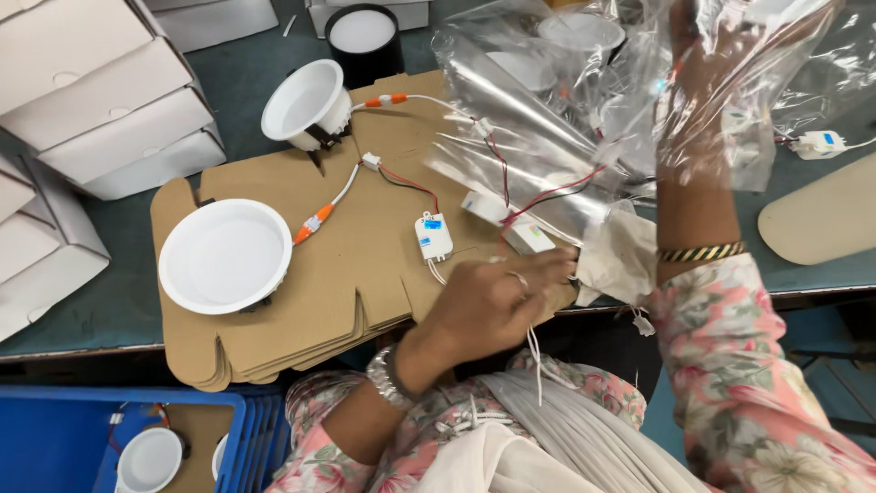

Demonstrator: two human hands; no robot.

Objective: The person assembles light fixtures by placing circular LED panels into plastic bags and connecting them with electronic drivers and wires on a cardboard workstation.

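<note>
While the right hand [703,82] lifts the clear bag [547,128], the left hand [493,301] grips white wires [534,351] beneath.

So it's a dark green table [246,73] with a stack of flat brown cardboard sheets [365,274], white boxes [100,100] piled at left, and a black round lamp [363,36].

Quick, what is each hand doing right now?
Left hand: closed around a small white driver box and its wires.
Right hand: inside the clear plastic bag, gripping it; fingers blurred by the plastic.
</note>
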